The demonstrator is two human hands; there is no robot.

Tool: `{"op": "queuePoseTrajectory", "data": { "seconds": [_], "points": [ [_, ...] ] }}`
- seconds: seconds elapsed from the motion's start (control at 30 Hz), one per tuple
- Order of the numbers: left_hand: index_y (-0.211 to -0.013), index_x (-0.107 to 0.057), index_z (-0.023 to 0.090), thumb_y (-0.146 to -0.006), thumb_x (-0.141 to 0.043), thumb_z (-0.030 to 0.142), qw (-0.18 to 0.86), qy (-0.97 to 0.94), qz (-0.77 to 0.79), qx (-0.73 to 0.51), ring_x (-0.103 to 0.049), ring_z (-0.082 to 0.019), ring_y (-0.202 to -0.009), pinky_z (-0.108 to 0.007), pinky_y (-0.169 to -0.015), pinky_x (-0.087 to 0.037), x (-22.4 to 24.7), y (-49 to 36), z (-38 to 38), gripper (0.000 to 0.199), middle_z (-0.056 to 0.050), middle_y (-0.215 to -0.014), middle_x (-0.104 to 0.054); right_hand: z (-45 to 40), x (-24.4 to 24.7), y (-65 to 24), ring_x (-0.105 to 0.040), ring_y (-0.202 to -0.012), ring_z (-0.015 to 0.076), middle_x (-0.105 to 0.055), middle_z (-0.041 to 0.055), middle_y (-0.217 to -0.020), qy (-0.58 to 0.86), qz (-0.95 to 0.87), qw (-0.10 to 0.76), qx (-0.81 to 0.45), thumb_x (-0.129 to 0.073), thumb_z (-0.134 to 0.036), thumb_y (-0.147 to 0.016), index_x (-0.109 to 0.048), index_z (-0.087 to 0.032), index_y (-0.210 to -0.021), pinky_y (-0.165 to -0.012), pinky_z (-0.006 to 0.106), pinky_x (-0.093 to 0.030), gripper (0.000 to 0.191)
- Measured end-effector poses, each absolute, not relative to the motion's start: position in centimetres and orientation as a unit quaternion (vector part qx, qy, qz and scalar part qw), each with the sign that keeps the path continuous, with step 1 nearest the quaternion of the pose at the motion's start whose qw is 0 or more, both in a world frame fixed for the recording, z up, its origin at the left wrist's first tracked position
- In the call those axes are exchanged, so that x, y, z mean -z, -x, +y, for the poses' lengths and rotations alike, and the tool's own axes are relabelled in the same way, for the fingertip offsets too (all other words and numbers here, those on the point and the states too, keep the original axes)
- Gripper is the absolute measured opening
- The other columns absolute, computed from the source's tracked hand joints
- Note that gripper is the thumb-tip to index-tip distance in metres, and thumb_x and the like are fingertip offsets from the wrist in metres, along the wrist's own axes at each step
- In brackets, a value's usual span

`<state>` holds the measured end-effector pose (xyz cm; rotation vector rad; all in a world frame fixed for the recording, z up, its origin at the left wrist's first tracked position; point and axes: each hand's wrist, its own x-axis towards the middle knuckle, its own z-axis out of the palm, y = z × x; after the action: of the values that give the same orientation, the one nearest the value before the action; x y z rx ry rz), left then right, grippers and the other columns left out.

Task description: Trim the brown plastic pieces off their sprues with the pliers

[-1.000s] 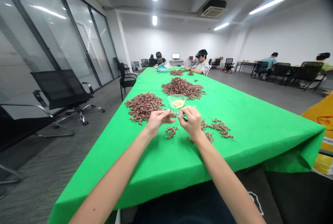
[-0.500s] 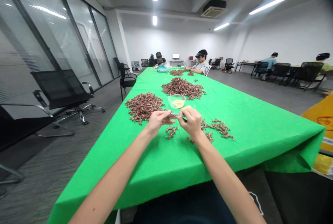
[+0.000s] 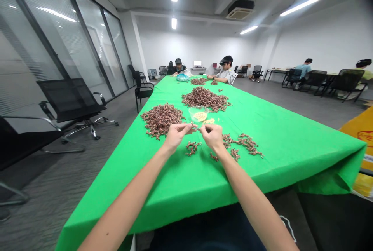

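Between thumb and fingers, my left hand pinches a small reddish-brown twisted piece. My right hand is closed at the other end of that piece; what its fingertips grip is too small to make out. Just beyond the hands stands a clear bowl with pale yellow bits, and more pale bits lie beside it. A large brown pile is to the left, another pile behind the bowl. Small clusters lie below the hands and to the right.
The green-covered table stretches away. At its far end a person sits on the right and another person on the left, near a blue bag. Office chairs stand at left. A yellow bag is at right.
My right hand has turned and lowered slightly, its fingers now closer together in front of the piece. The pale bits beside the bowl show more. My left hand has hardly moved.
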<state>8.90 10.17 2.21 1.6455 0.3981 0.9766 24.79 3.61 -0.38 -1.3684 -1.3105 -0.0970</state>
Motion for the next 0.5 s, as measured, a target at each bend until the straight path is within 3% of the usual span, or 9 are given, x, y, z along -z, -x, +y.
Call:
{"op": "queuePoseTrajectory", "data": {
  "seconds": [0.23, 0.5],
  "points": [
    [-0.103, -0.073, 0.013, -0.079, -0.074, 0.039, 0.597, -0.689, 0.166, -0.375, -0.070, -0.024, -0.087, -0.038, -0.083, -0.055, -2.15, -8.61, 10.47, 0.035, -0.015, -0.107, -0.071, 3.63, 0.55, -25.27, -0.040, -0.047, 0.0112, -0.046, -0.0005, -0.050, 0.589, -0.543, 0.599, 0.005, -0.048, -0.036, -0.088, -0.055, -0.015, -0.051, -0.050, 0.024, -0.029, 0.043],
    [-0.100, -0.072, 0.010, -0.072, -0.081, 0.035, 0.607, -0.650, 0.182, -0.419, -0.071, -0.024, -0.083, -0.039, -0.083, -0.056, -2.09, -8.71, 10.51, 0.039, -0.016, -0.104, -0.072, 3.29, 0.26, -25.31, -0.038, -0.049, 0.0102, -0.043, -0.0023, -0.052, 0.578, -0.524, 0.624, 0.053, -0.047, -0.031, -0.088, -0.051, -0.016, -0.054, -0.052, 0.024, -0.027, 0.038]
  ]
}}
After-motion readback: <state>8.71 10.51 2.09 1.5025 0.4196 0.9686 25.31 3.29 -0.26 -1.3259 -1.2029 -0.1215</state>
